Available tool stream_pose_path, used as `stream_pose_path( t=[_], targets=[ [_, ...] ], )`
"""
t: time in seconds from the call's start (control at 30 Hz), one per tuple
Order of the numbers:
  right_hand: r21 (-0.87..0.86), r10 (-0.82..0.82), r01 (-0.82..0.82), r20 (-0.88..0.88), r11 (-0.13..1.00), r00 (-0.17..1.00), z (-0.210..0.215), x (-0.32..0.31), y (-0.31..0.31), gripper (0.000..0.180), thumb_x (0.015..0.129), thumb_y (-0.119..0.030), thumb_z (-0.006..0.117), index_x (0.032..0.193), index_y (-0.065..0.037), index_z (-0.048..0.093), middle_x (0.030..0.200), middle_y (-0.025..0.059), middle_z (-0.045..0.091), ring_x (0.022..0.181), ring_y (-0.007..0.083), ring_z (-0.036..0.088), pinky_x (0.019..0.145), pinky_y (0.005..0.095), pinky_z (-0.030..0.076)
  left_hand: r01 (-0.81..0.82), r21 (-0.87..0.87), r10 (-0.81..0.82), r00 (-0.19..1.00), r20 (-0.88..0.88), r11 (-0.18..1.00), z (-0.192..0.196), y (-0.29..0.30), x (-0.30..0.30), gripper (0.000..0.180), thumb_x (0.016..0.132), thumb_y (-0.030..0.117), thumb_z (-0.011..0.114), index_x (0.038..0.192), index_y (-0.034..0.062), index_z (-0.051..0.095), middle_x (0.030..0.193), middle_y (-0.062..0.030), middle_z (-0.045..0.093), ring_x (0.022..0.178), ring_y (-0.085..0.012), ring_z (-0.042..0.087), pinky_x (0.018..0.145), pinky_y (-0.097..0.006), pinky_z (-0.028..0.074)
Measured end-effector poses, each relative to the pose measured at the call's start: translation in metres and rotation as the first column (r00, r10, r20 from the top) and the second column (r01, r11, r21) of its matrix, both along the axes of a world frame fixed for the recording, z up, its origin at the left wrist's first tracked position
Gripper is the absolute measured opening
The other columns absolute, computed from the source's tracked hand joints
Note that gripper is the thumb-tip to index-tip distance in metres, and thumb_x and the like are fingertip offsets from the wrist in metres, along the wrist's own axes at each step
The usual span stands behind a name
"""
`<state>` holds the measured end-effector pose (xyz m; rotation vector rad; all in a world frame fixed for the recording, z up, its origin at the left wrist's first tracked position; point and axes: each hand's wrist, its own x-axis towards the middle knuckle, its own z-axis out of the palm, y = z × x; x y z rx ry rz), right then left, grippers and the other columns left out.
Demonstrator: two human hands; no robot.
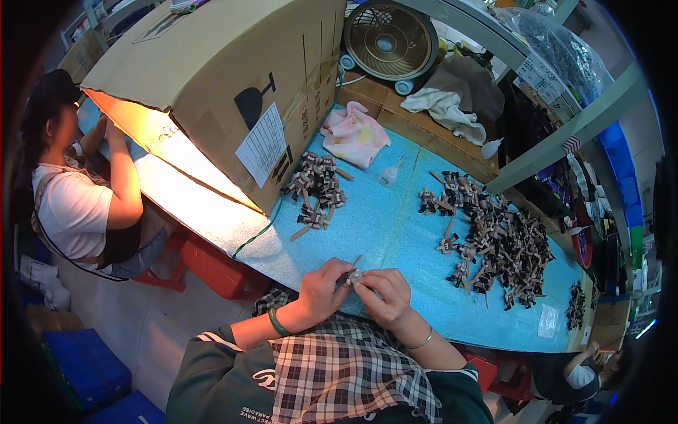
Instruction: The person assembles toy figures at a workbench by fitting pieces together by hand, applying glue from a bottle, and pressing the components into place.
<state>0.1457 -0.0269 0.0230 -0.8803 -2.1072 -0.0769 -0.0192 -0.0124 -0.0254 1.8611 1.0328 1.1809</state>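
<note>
Speckled blue tabletop (399, 230) spreads beyond our left hand (321, 288) and right hand (385, 295), pinching, at lower centre, a small knobbly grey-and-tan piece (354, 276), probably light, stiff, best fingertip-held by its edges.

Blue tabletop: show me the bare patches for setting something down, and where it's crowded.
The widest bare stretch of blue tabletop lies between the smaller pile of parts and the larger pile. Another patch runs from the right hand toward the translucent packet. The right side, under the larger pile, is crowded.
</note>
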Motion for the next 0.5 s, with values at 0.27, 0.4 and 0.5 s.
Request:
stream_pose_path(
  t=[0.27,0.4,0.5],
  targets=[
    [-0.012,0.043,-0.043,-0.011,0.999,0.999,-0.004,0.01,0.011,0.025,0.058,-0.003,0.069,0.084,-0.002,0.067,0.083,0.0083,0.063,0.078,0.0239,0.064,0.057,0.0313,0.049,-0.05,0.016,0.05,0.999,0.016,0.999,0.001,0.003,0.007,0.028,0.073,-0.003,0.069,0.098,0.0042,0.059,0.088,-0.0107,0.062,0.07,-0.0277,0.065,0.056,-0.034,0.051],
    [0.094,0.119,-0.125,0.069,0.988,0.99,-0.002,0.022,0.026,0.026,0.059,-0.004,0.068,0.084,-0.001,0.066,0.087,0.0087,0.063,0.081,0.0254,0.064,0.061,0.0334,0.051,-0.061,0.033,0.062,0.998,-0.021,0.998,0.012,0.008,0.009,0.037,0.074,0.002,0.071,0.108,0.0051,0.057,0.101,-0.0115,0.063,0.09,-0.0271,0.064,0.076,-0.036,0.049],
    [0.077,0.139,-0.147,0.094,0.986,0.986,-0.006,0.034,0.034,0.026,0.06,-0.005,0.068,0.085,0.0,0.065,0.09,0.0096,0.062,0.085,0.0268,0.064,0.065,0.0348,0.052,-0.023,0.017,0.025,0.989,-0.148,1.0,0.011,0.007,0.006,0.042,0.075,0.005,0.071,0.114,0.0057,0.054,0.109,-0.0123,0.062,0.104,-0.0278,0.06,0.091,-0.04,0.041]
  ],
)
